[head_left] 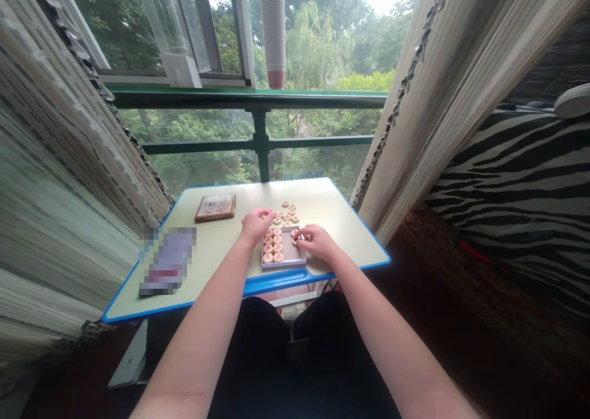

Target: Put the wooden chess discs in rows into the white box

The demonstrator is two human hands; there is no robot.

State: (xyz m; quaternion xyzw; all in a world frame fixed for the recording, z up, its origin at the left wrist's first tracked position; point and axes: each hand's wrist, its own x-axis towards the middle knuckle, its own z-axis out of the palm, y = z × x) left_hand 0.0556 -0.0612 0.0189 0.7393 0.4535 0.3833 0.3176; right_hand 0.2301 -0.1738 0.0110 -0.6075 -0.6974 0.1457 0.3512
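Right fingertips (300, 236) pinch a wooden xiangqi piece (295, 238) at the open side of a shallow tray (295, 256), on a cream desk (336, 222). Left fingers (266, 215) curl just beside the loose pieces (284, 216); whether they grasp one, cannot tell.

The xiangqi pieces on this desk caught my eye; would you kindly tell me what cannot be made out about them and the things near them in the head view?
Head view:
- Characters on the xiangqi pieces: too small and soft to read.
- Left hand: its curled fingers hide whatever may lie beneath them.
- Right hand: its fingers partly cover pieces beside the tray.
- Flat item: pixelated, unidentifiable.
- Wooden-framed card: writing too small to read.
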